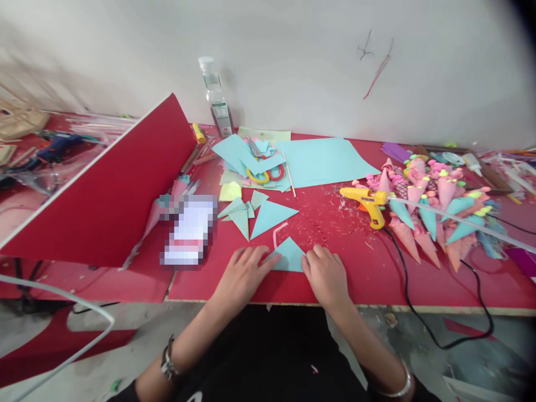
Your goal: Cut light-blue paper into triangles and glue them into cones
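Near the table's front edge lies a light blue paper triangle (290, 257), its tip pointing away from me. My left hand (247, 272) rests at its left side, with the thumb on the paper and the fingers curled. On the right side, my right hand (325, 273) touches the paper's edge with its thumb, fingers bent toward the table. Just beyond are a second blue triangle (272, 216), a narrow pink strip (276, 233) and several folded pale green pieces (239, 218). A blurred phone (190, 229) lies to the left.
A red board (109, 195) slants up at the left. Scissors (268, 167) lie among blue scraps, beside a large blue sheet (324, 161) and near a bottle (220, 106). At the right, a yellow glue gun (368, 204) with a black cord lies against several paper cones (446, 190).
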A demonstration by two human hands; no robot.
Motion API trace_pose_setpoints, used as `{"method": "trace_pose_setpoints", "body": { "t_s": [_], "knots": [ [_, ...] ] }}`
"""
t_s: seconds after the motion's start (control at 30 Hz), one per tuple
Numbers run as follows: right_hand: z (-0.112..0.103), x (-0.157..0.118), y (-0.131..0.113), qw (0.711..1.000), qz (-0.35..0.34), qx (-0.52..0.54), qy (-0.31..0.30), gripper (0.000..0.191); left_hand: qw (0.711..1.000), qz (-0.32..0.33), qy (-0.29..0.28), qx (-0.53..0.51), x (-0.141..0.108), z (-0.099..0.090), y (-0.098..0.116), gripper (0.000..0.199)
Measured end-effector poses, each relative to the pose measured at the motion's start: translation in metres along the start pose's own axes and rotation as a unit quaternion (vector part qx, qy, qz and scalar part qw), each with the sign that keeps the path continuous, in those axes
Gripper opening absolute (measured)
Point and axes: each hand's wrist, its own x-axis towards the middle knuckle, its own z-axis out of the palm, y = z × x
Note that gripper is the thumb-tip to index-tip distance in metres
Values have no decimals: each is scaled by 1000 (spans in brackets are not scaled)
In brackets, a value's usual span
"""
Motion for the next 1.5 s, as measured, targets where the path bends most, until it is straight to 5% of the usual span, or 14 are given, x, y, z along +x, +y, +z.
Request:
{"method": "trace_pose_setpoints", "body": {
  "t_s": [0.1, 0.2, 0.43, 0.83, 1.23, 1.5],
  "knots": [
    [-3, 2, -1, 1000, 3, -1, -10, 21, 994, 112, -14, -1, 1, 0, 20, 37],
    [-6, 3, -1, 1000, 11, -2, -24, 20, 988, 153, -15, -24, 1, 11, 33, 40],
    [-4, 3, -1, 1000, 7, -8, -22, 21, 989, 135, -37, -53, -2, 25, 27, 66],
    [-3, 3, 0, 1000, -1, -13, -15, 23, 982, 160, -74, -69, 2, 9, 7, 59],
    [0, 2, 2, 1000, -8, -23, 1, 22, 990, 125, -66, 10, -27, -7, -45, 53],
    [3, -1, 4, 998, -5, 21, 58, 17, 993, 102, -63, 13, -30, -8, -44, 52]
  ]
}}
